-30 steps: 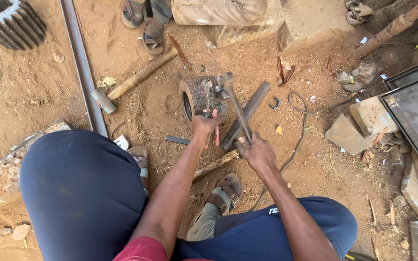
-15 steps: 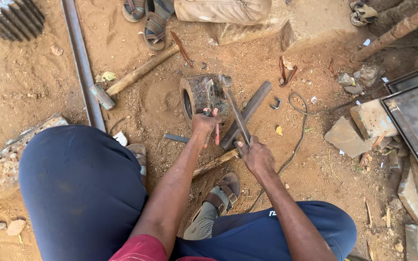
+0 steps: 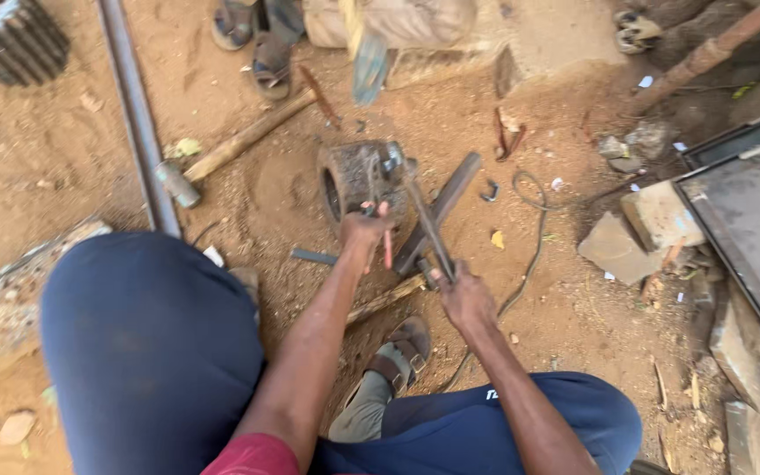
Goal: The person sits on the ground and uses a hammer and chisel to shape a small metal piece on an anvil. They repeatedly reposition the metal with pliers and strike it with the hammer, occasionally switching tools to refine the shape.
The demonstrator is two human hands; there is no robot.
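Fingers of the left hand [image 3: 364,230] are curled together on the near edge of a rusty metal cylinder [image 3: 354,180] lying on its side in the sandy dirt [image 3: 63,158], its open end turned toward the left of the view. A thin reddish piece sticks down from under that hand, and it looks as if the fingers pinch it, though the view is too blurred there to be sure. Fingers of the right hand [image 3: 464,295] are wrapped tight around the near end of a long steel rod [image 3: 424,220], which slants up and away to touch the top of the cylinder. Just beside the rod, a dark flat bar [image 3: 446,207] lies on the ground leaning against the cylinder's right side.

Both forearms reach out between the person's knees in dark blue trousers [image 3: 151,343], and one sandalled foot [image 3: 402,347] sits below the hands. A wooden stick [image 3: 244,139] lies to the left of the cylinder, and a long metal pipe [image 3: 138,114] runs up the left part of the view, with a large toothed gear [image 3: 10,40] in the far left corner. Another person's sandalled feet [image 3: 252,44] stand at the top, and a blurred tool head [image 3: 369,66] hangs above the cylinder. Broken stone slabs [image 3: 653,224] lie to the right.
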